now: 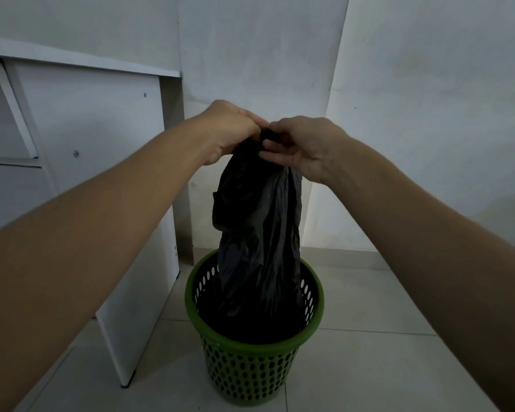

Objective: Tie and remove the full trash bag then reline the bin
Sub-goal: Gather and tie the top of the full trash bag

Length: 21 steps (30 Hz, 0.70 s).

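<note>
White desk [81,120] at far left, its side panel standing on the tiled floor [384,367], close beside the bin. Left hand [229,132] next, arm reaching in from lower left, fingers curled shut around the gathered top of the black trash bag [259,233], pinching the left side of the neck. Bag hangs straight down from both hands, stretched tall and narrow, crinkled, a folded flap sticking out on its left side partway down. Its lower part sits inside the green bin [254,364]; its upper part stands clear above the rim. Bin is round, perforated with oval holes, upright on the floor, in the corner near the wall [428,114]. Bottom of bag inside bin too dark to make out. Right hand [304,147] just right of the left, fingertips nearly touching it, closed on the same bunched neck, thumb and fingers pinching the plastic. Whether a knot is there, cannot tell. Right forearm runs off lower right.
</note>
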Available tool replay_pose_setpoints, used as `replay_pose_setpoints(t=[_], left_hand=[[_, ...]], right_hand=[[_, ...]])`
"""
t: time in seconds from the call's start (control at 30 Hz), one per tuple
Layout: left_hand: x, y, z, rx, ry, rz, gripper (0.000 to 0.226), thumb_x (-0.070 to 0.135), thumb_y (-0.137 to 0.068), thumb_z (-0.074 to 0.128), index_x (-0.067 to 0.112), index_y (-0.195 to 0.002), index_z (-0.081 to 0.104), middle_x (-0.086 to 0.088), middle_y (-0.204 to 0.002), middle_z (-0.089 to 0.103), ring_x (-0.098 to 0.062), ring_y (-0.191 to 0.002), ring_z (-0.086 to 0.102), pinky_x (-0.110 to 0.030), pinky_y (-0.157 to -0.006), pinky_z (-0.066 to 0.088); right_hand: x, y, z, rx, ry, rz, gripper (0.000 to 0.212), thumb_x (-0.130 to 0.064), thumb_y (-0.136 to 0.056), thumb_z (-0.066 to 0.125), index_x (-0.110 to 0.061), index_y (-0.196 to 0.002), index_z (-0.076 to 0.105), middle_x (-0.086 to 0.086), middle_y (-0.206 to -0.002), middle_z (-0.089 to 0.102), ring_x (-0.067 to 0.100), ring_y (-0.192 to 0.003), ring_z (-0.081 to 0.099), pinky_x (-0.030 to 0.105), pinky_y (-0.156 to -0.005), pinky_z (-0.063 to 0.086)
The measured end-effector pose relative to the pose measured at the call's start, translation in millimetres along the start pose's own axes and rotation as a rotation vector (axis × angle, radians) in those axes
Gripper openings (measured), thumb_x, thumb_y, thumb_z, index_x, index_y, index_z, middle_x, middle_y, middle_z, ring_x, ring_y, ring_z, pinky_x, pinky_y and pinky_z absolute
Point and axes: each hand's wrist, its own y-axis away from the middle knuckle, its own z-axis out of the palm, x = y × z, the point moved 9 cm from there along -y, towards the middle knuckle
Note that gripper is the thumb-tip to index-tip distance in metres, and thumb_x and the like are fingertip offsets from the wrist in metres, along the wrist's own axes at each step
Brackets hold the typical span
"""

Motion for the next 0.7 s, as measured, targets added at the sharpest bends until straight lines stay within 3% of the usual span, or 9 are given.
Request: replay_pose_setpoints(t=[0.1, 0.17, 0.23, 0.27, 0.33, 0.43, 0.5, 0.63, 0.7], left_hand=[[-0.8, 0.4, -6.4, 0.023, -0.041, 0.023, 0.033, -0.010, -0.078, 0.059, 0.018, -0.081, 0.078, -0.004, -0.087, 0.075, -0.013, -0.080, 0.071, -0.019, -0.068, 0.058], [-3.3, -1.0, -11.9, 0.050, -0.058, 0.018, 0.033, -0.009, -0.077, 0.060, 0.019, -0.079, 0.077, -0.004, -0.088, 0.075, -0.014, -0.084, 0.071, -0.021, -0.072, 0.059], [-6.2, -2.8, -13.7, 0.066, -0.071, 0.001, 0.035, -0.010, -0.079, 0.057, 0.019, -0.080, 0.077, -0.003, -0.090, 0.075, -0.013, -0.086, 0.071, -0.022, -0.075, 0.060], [-6.6, -3.0, -12.9, 0.068, -0.072, -0.004, 0.035, -0.010, -0.079, 0.057, 0.019, -0.080, 0.077, -0.003, -0.091, 0.075, -0.014, -0.087, 0.071, -0.023, -0.076, 0.060], [-6.3, -2.3, -11.2, 0.070, -0.074, -0.006, 0.036, -0.010, -0.080, 0.056, 0.019, -0.081, 0.077, -0.003, -0.092, 0.075, -0.014, -0.089, 0.071, -0.023, -0.077, 0.060], [-3.2, -0.4, -11.5, 0.065, -0.103, 0.014, 0.037, -0.009, -0.079, 0.055, 0.019, -0.082, 0.078, -0.003, -0.092, 0.076, -0.012, -0.086, 0.071, -0.020, -0.073, 0.059], [-0.8, 1.5, -14.4, 0.059, -0.138, 0.031, 0.037, -0.008, -0.078, 0.055, 0.020, -0.083, 0.079, -0.002, -0.091, 0.076, -0.011, -0.082, 0.069, -0.017, -0.067, 0.057], [1.6, 9.8, -10.7, 0.009, -0.130, 0.023, 0.035, -0.006, -0.079, 0.054, 0.018, -0.086, 0.079, -0.002, -0.091, 0.076, -0.011, -0.083, 0.069, -0.017, -0.063, 0.055], [1.6, 16.7, 1.0, -0.113, -0.112, 0.012, 0.036, -0.006, -0.080, 0.054, 0.016, -0.094, 0.078, 0.002, -0.085, 0.076, -0.009, -0.080, 0.070, -0.014, -0.062, 0.054]], right_hand=[[-18.2, 13.4, -3.0, -0.014, 0.471, -0.291, 0.023, -0.038, -0.080, 0.077, -0.019, -0.082, 0.064, -0.005, -0.078, 0.064, 0.006, -0.065, 0.061, 0.018, -0.057, 0.050], [-7.5, 38.8, 18.7, -0.326, 0.809, -0.431, 0.045, -0.065, -0.063, 0.079, -0.031, -0.088, 0.064, -0.015, -0.092, 0.065, -0.002, -0.081, 0.062, 0.014, -0.069, 0.048], [29.5, 56.6, 25.6, -0.553, 1.409, -0.485, 0.068, -0.077, -0.050, 0.075, -0.042, -0.105, 0.058, -0.012, -0.126, 0.050, 0.008, -0.120, 0.047, 0.032, -0.101, 0.041], [43.8, 57.5, 22.4, -0.551, 1.718, -0.553, 0.074, -0.077, -0.051, 0.075, -0.043, -0.113, 0.054, -0.007, -0.135, 0.040, 0.016, -0.132, 0.034, 0.044, -0.110, 0.030], [52.5, 56.8, 21.9, -0.452, 1.986, -0.721, 0.061, -0.062, -0.067, 0.075, -0.035, -0.119, 0.056, -0.002, -0.128, 0.042, 0.023, -0.132, 0.033, 0.049, -0.108, 0.028], [20.9, 52.6, 15.2, -0.312, 1.491, -0.769, 0.017, -0.029, -0.087, 0.067, -0.019, -0.100, 0.071, -0.001, -0.089, 0.066, 0.025, -0.093, 0.062, 0.035, -0.078, 0.047], [0.0, 40.0, 3.3, -0.174, 1.171, -0.689, 0.017, -0.021, -0.090, 0.062, -0.010, -0.091, 0.075, 0.007, -0.077, 0.070, 0.024, -0.075, 0.062, 0.035, -0.070, 0.049], [-6.3, 25.6, 0.7, -0.036, 1.061, -0.597, 0.023, -0.023, -0.092, 0.059, -0.004, -0.081, 0.070, 0.014, -0.077, 0.068, 0.021, -0.068, 0.057, 0.030, -0.063, 0.045], [-5.8, 18.8, -6.0, 0.036, 0.869, -0.521, 0.015, -0.023, -0.088, 0.066, -0.010, -0.084, 0.073, 0.008, -0.079, 0.071, 0.018, -0.071, 0.062, 0.028, -0.063, 0.048]])
